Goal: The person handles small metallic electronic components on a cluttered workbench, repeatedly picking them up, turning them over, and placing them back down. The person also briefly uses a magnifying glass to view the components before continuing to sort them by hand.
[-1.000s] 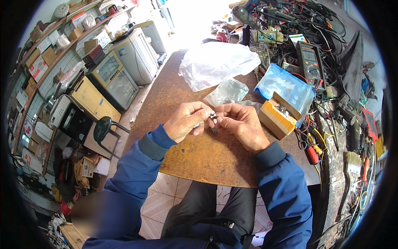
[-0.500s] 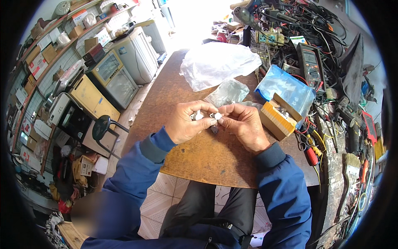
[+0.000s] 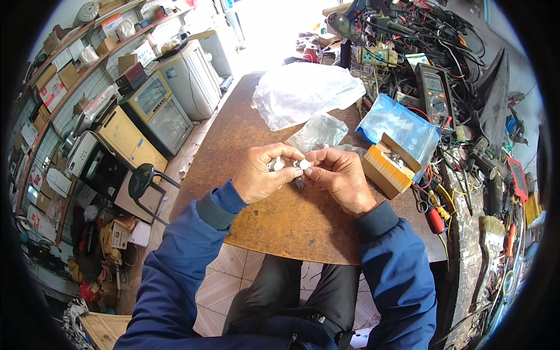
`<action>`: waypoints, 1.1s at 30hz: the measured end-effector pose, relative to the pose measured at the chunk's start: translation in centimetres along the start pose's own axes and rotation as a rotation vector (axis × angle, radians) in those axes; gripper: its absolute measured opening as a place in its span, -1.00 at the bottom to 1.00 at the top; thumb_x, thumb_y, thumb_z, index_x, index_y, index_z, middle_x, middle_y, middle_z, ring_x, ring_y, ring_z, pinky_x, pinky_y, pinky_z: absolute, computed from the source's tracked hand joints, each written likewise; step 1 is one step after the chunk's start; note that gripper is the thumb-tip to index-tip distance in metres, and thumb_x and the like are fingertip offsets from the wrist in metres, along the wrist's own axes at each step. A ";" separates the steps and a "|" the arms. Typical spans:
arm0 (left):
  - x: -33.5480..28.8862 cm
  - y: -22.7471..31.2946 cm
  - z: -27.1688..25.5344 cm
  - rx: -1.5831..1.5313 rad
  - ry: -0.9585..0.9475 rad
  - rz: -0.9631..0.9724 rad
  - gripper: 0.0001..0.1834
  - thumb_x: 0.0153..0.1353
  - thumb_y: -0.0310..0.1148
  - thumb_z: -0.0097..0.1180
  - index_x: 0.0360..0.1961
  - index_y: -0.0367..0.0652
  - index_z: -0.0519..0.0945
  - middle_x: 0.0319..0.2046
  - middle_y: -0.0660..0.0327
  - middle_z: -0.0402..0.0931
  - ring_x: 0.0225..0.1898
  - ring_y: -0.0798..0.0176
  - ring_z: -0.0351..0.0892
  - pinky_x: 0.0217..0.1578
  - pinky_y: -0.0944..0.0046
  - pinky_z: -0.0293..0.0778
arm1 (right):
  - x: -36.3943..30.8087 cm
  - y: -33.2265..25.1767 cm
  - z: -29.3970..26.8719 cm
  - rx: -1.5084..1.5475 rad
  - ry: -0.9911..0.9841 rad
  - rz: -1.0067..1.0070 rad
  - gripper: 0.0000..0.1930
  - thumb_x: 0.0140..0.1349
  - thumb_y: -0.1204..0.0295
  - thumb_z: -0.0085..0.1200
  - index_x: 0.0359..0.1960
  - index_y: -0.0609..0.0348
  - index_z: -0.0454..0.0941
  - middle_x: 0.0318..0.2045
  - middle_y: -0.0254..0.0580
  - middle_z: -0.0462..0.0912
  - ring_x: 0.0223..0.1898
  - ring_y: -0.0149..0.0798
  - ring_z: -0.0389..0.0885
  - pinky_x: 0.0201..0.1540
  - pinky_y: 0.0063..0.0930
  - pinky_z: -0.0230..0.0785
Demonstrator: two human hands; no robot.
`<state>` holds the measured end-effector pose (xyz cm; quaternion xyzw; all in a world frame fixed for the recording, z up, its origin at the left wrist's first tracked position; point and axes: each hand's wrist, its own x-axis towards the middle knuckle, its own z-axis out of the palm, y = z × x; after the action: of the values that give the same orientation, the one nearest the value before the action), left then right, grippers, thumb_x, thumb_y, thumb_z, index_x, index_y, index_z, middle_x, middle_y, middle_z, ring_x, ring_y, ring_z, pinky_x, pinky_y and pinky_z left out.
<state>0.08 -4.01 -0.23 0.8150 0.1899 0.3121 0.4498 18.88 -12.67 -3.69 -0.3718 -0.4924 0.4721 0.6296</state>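
Over the wooden table [image 3: 262, 224], my left hand [image 3: 262, 175] and my right hand [image 3: 341, 178] meet with their fingers closed. A small white round part [image 3: 304, 165] with a bit of metal at its side is pinched between the fingertips of both. Another small white part [image 3: 276, 165] with metal on it sits within the curl of my left fingers. Just below the fingertips a small grey metal piece [image 3: 300, 183] shows, partly hidden by my right hand; I cannot tell whether it is held or lies on the table.
Beyond my hands lie a small clear bag [image 3: 318, 133] and a large white plastic bag [image 3: 306, 90]. To the right are an open orange carton [image 3: 388, 169] with small parts, a blue plastic bag [image 3: 402, 125], a multimeter [image 3: 436, 93], a red-handled screwdriver [image 3: 436, 221] and tangled cables [image 3: 420, 29].
Both hands keep nearly the same pose and grip. The view has shifted slightly, and the small grey piece below the fingertips appears a little to the left.
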 end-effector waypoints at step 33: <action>-0.1 -1.5 -6.4 -0.290 0.076 -0.229 -0.64 0.42 -0.39 -0.14 0.12 -0.34 0.51 -0.10 0.12 0.57 -0.24 0.43 0.45 -0.37 0.48 0.36 | -3.7 -7.4 -7.0 -1.613 0.584 -0.125 -0.85 0.13 0.45 0.16 -0.32 0.22 0.71 -0.38 0.04 0.62 -0.30 0.10 0.63 -0.22 -0.11 0.45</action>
<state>-4.40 0.68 1.02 0.7022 0.2513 0.3133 0.5879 27.16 -18.28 0.54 -0.7843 -0.5153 -0.1721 0.2994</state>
